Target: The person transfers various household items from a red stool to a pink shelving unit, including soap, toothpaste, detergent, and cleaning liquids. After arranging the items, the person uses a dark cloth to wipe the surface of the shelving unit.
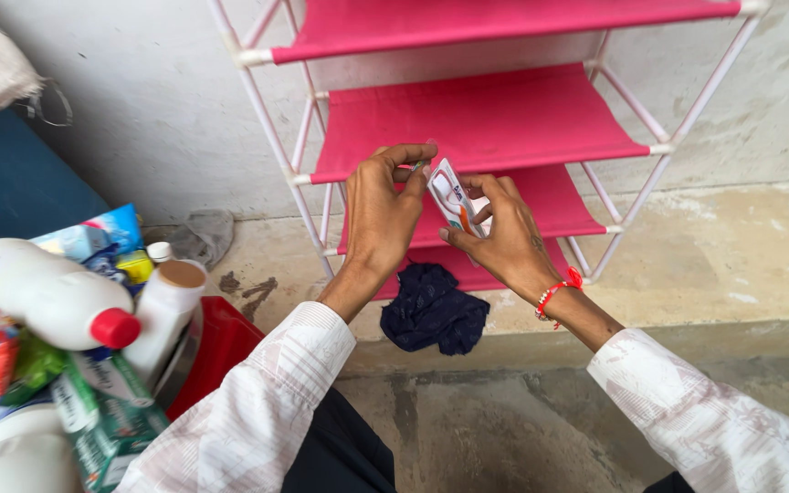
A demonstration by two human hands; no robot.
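Behind, pink shelf rack (pixel 477 119), dark cloth (pixel 433 310) below; bottles (pixel 57 297) near left. Left hand (pixel 381 219) and right hand (pixel 504 239) both pinching small blister pack (pixel 451 194).

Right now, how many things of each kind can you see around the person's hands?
Pink fabric shelves on the rack: 4
White bottles: 2
Small packet held in both hands: 1
Dark cloth: 1
Grey rag: 1
Total: 9

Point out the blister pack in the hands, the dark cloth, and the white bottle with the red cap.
blister pack (pixel 450 198), head view, its front face.
dark cloth (pixel 434 310), head view, its middle.
white bottle (pixel 43 290), head view, its body.
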